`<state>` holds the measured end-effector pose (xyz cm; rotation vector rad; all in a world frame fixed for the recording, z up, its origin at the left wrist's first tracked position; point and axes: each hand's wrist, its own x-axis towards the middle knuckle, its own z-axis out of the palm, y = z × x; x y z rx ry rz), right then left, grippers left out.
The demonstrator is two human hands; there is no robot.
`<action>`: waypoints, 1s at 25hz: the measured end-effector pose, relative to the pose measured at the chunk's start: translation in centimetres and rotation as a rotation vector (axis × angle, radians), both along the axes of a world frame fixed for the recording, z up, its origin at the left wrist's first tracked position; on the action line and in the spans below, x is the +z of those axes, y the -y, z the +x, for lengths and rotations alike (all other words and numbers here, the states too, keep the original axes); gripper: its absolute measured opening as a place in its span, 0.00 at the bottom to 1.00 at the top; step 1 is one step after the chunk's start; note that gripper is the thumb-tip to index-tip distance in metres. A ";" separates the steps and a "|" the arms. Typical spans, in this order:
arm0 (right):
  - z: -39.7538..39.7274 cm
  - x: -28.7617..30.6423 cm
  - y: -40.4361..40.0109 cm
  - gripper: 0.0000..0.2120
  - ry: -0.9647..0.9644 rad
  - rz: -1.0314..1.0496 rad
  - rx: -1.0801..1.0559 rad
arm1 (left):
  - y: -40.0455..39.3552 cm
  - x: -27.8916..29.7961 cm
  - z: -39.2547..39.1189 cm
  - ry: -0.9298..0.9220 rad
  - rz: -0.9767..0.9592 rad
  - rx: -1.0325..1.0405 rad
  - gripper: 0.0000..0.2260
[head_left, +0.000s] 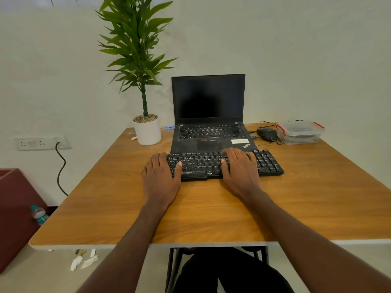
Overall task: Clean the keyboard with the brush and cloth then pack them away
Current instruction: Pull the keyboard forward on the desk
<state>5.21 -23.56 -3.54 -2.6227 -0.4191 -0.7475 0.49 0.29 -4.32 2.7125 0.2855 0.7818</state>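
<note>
So both hands were flat on the black keyboard (213,164), which sat on the wooden table (211,210) right in front of an open laptop (208,115), touching or nearly touching its front edge. The left hand (161,176) lay over the keyboard's left end, fingers straight-ish and spread, thumb out over the keys. The right hand (240,168) covered the middle-right stretch of keys, fingers relaxed and resting on top. Neither hand was gripping anything, just lying palm-down.

The laptop screen was dark. To its left stood a potted plant (146,127) in a white pot. Off to the right of the laptop there was a black mouse (267,134) with its cable, and just beside that a clear plastic container (300,132) with red clips on the lid. Something dark was inside it, but I couldn't tell what. A little blue thing (169,127) lay behind the pot, too small to make out.

Down on the floor at left, a water bottle (39,215) leaned by a dark red box (17,208).
</note>
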 end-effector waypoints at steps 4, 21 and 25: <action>-0.2 0.0 0.1 0.13 0.095 0.029 0.021 | -0.1 -0.2 0.2 -0.023 -0.022 0.038 0.30; -0.8 -0.5 9.8 0.22 -0.297 0.543 -0.325 | -2.5 -0.2 0.4 0.129 -0.652 0.154 0.23; -2.3 0.6 9.8 0.18 -0.258 0.707 -0.307 | -1.9 1.5 -1.3 0.235 -0.877 0.190 0.16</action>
